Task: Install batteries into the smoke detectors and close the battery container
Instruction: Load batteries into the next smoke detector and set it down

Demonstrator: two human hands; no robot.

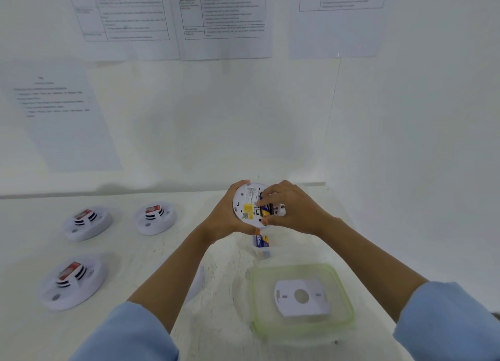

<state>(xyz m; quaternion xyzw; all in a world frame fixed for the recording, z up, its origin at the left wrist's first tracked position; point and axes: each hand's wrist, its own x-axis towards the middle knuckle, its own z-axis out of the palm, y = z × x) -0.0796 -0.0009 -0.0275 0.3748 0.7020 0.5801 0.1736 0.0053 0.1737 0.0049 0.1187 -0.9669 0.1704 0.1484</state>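
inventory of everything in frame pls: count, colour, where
held smoke detector: 1, white, yellow label, back up, in both hands
battery: 1, blue-yellow, in held detector's bay
spare battery: 1, blue-yellow, seemingly in the small box
small box: 1, clear, on table below the hands
smoke detectors: 3, white with red-black tops, table left
lid: 1, clear, green rim, table near right
mounting plate: 1, white, lying on lid
printed sheets: 4, white, on wall
table: 1, white
left hand: grips held detector's edge
right hand: pinches battery

detectors (87,222) white, red-black tops | lid (343,314) green-rimmed | sleeves (130,336) blue
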